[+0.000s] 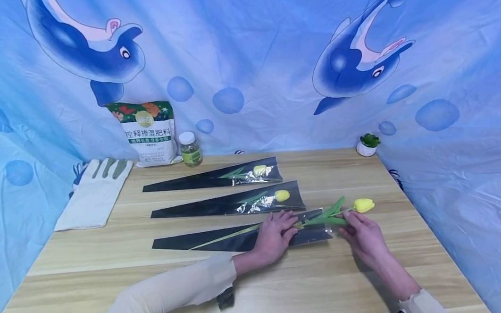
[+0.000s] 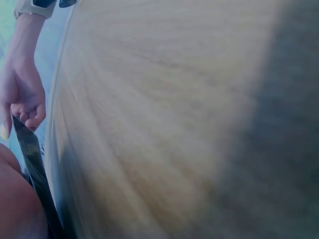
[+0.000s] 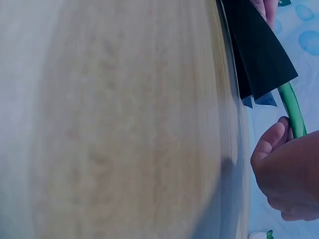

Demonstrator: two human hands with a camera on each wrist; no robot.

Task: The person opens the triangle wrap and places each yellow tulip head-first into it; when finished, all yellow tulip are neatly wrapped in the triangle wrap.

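Observation:
A yellow tulip (image 1: pixel 363 205) with green leaves lies lengthwise along the nearest black, clear-fronted flower sleeve (image 1: pixel 229 240). Its long stem runs down the sleeve, while the bloom and leaf tips stick out past the wide right end. My right hand (image 1: pixel 365 236) pinches the tulip just below the bloom; in the right wrist view a green leaf (image 3: pixel 294 112) shows beside the curled fingers. My left hand (image 1: pixel 273 238) rests on the sleeve near its wide end, fingers laid across it and covering part of the stem. The left wrist view shows the dark sleeve edge-on.
Behind lie two more sleeves, the middle one (image 1: pixel 205 211) and the far one (image 1: pixel 198 182), each with a yellow tulip inside. White gloves (image 1: pixel 91 200), a fertilizer bag (image 1: pixel 151 137) and a lidded jar (image 1: pixel 190 149) are at the left. A small potted succulent (image 1: pixel 368 144) stands back right.

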